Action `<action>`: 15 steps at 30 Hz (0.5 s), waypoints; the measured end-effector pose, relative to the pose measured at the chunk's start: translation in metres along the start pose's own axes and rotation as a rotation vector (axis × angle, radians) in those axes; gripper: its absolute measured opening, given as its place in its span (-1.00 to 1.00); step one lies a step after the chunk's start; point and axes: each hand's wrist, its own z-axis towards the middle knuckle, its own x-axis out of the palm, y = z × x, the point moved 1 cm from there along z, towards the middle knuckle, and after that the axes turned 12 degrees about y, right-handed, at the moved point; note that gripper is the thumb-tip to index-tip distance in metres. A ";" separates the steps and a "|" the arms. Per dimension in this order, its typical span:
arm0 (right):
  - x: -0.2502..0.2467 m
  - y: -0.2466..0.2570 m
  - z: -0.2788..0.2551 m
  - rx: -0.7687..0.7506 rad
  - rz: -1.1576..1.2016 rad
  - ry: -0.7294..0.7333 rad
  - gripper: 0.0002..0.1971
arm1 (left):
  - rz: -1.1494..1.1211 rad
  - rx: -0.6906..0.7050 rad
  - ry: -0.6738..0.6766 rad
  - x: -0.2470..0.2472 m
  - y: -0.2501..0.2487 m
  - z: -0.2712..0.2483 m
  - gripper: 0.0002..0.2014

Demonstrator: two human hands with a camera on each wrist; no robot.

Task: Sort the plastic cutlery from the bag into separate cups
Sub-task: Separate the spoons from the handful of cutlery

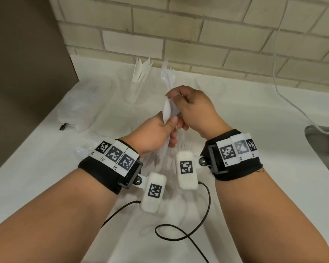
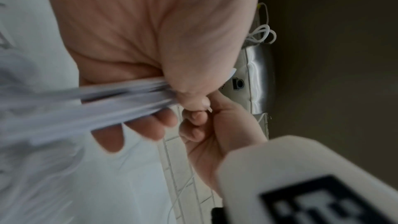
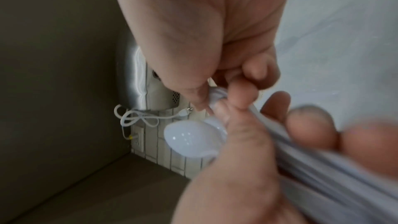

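My left hand [image 1: 169, 128] grips a bundle of white plastic cutlery [image 1: 167, 112] upright above the counter, spoon bowls on top. In the left wrist view its fingers [image 2: 150, 125] curl round the blurred handles [image 2: 120, 96]. My right hand [image 1: 176, 100] pinches the top of one spoon in the bundle between thumb and forefinger; the right wrist view shows a spoon bowl [image 3: 191, 139] just below that pinch. Behind the hands, a clear cup [image 1: 134, 92] holds knives [image 1: 141, 71] and another holds forks [image 1: 167, 73]. The crumpled clear bag [image 1: 78, 116] lies at the left.
Loose white cutlery [image 1: 186, 149] lies on the white counter [image 1: 254, 120] beneath my wrists, with more by the left wrist. A steel sink [image 1: 325, 147] is at the right edge, and a white cord [image 1: 285, 99] runs down to it. A brown panel [image 1: 23, 73] walls off the left.
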 end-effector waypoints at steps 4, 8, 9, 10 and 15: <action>-0.005 0.004 -0.009 0.026 0.143 0.137 -0.59 | 0.191 -0.056 -0.057 -0.004 -0.001 -0.001 -0.69; -0.001 -0.002 -0.008 -0.017 -0.110 0.161 -0.47 | 0.300 -0.096 -0.108 -0.004 -0.007 0.000 -0.88; 0.000 -0.005 -0.006 -0.027 -0.102 0.147 -0.51 | 0.311 -0.096 -0.109 -0.005 -0.008 0.000 -0.91; 0.001 -0.006 -0.005 -0.034 -0.073 0.142 -0.57 | 0.315 -0.095 -0.114 -0.004 -0.010 -0.002 -0.85; 0.004 -0.009 -0.003 -0.011 0.003 0.153 -0.66 | 0.294 -0.101 -0.110 -0.005 -0.004 -0.005 -0.71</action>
